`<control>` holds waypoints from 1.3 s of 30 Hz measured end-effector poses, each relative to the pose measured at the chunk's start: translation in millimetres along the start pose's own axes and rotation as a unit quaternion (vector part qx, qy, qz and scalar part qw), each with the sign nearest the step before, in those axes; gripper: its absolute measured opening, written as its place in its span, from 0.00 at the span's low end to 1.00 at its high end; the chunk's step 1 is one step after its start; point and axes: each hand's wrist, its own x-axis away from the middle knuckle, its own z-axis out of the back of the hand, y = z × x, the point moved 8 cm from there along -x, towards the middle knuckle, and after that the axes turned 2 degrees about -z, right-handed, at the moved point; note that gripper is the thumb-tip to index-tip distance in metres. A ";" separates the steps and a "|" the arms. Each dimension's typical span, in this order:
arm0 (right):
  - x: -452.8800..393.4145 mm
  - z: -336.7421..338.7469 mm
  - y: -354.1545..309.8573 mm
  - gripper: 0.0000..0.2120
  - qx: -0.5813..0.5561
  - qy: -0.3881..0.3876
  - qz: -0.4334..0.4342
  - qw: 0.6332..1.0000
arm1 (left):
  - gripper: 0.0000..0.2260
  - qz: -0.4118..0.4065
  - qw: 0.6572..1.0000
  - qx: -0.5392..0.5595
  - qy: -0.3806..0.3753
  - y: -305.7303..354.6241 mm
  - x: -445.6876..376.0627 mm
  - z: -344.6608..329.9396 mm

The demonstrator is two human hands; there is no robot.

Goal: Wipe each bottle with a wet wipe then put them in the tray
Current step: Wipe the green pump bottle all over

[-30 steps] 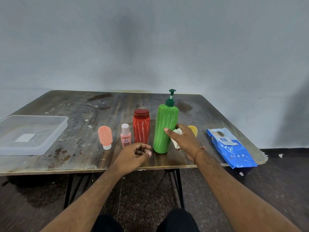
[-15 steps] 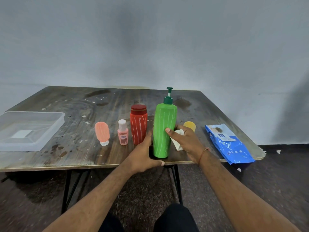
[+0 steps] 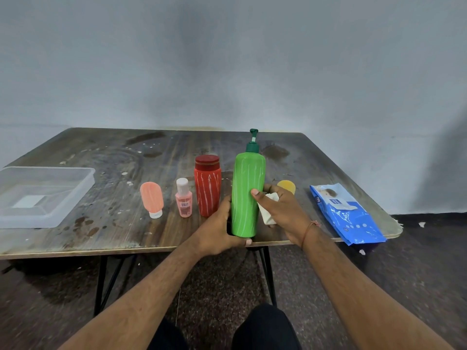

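Note:
A tall green pump bottle (image 3: 247, 195) stands upright near the table's front edge. My left hand (image 3: 217, 229) grips its base from the left. My right hand (image 3: 283, 210) holds a white wet wipe (image 3: 268, 210) against the bottle's right side, thumb on the front. To the left stand a red bottle (image 3: 207, 185), a small pink bottle (image 3: 184, 198) and an upside-down peach tube (image 3: 152, 199). A yellow bottle (image 3: 286, 186) is mostly hidden behind my right hand. A clear plastic tray (image 3: 78, 190) sits at the table's left end.
A blue wet wipe pack (image 3: 346, 214) lies at the right, overhanging the table's front edge. The dark wooden table (image 3: 121, 152) is stained and backs onto a grey wall. My knees show below the table edge.
My left hand moved from in front of the red bottle to the green bottle's base and closed on it. My right hand stays at the bottle's side with the wipe.

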 end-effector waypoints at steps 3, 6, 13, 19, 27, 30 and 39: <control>0.1 4.4 0.9 0.16 -0.015 -0.002 0.002 1.000 | 0.56 -0.001 1.000 0.002 0.007 -0.8 -0.6 0.2; 2.3 4.0 4.7 0.19 -0.032 -0.018 0.013 0.999 | 0.57 0.000 1.000 0.001 0.016 -0.3 -1.5 2.1; 8.7 6.9 9.1 0.21 -0.006 -0.001 0.036 0.999 | 0.60 -0.014 1.000 0.010 0.017 7.1 -1.8 4.3; 23.7 18.6 -4.6 0.16 0.017 0.045 0.089 0.995 | 0.59 -0.009 1.000 0.012 -0.008 6.6 -4.0 -1.1; 51.7 -14.4 -47.6 0.11 0.385 0.084 0.390 0.832 | 0.54 -0.024 0.999 -0.004 -0.026 6.6 -5.2 -4.5; 55.9 -26.6 -41.8 0.14 0.440 0.096 0.411 0.793 | 0.52 -0.034 0.999 -0.012 -0.019 7.0 -4.5 -3.9; 76.1 -56.9 -2.3 0.13 0.526 -0.025 0.432 0.732 | 0.49 -0.022 0.999 -0.031 -0.021 -2.1 -8.2 -3.0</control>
